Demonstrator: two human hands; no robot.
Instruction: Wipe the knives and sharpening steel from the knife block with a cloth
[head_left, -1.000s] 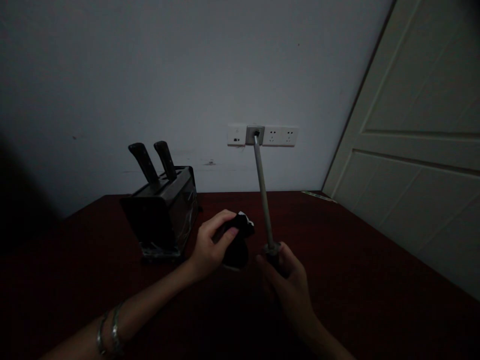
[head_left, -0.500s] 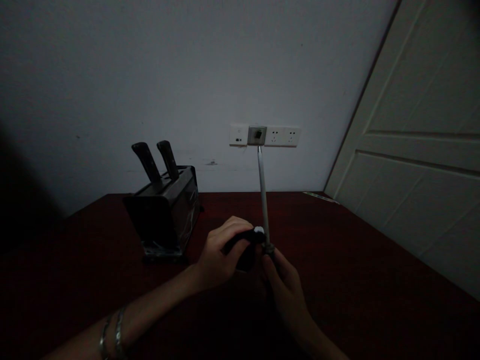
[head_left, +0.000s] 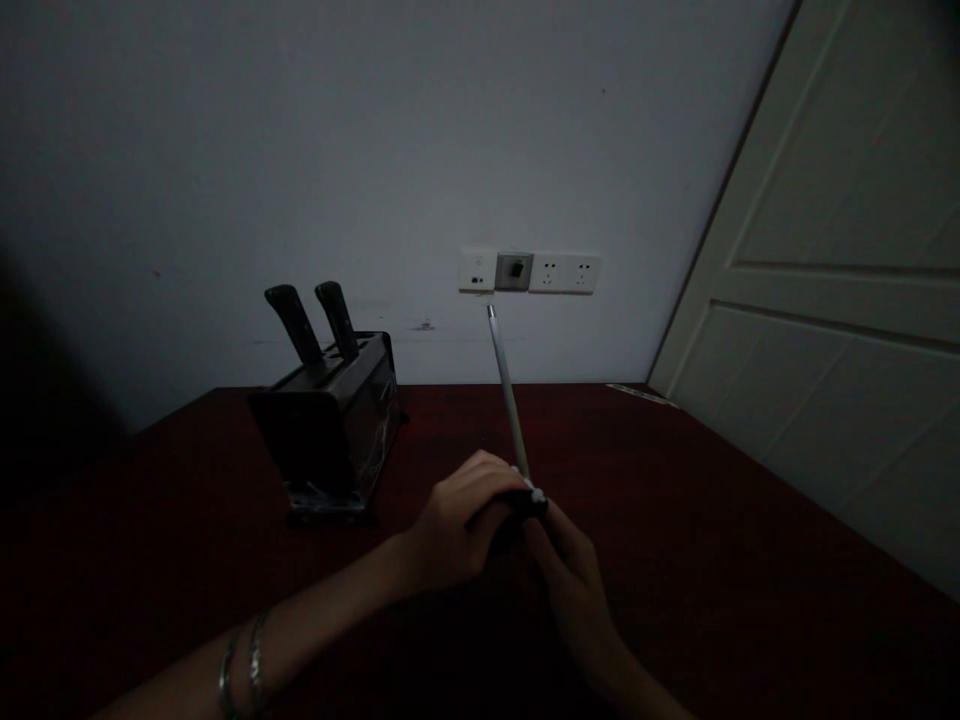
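In the head view, my right hand (head_left: 574, 585) is closed around the lower end of a sharpening steel (head_left: 508, 395), a long grey rod that leans up and to the left. Its handle is hidden by my fingers. My left hand (head_left: 457, 525) pinches a dark piece with whitish edges (head_left: 529, 502), which looks soft and folded; its kind is too dark to make out. That piece lies against the base of the rod, close to my right fingers. The rod's tip points toward the wall below the sockets.
A knife block (head_left: 330, 420) with two black-handled knives (head_left: 296, 325) stands on the left of the dark red table (head_left: 675, 500). Wall sockets and a switch (head_left: 514, 271) sit behind. A thin strip (head_left: 643, 394) lies at the back edge, near a white panelled door (head_left: 825, 300).
The steel has tilted to the left, its tip moving away from below the switch. My left hand has moved right and slightly down, bringing the dark piece onto the rod's base.
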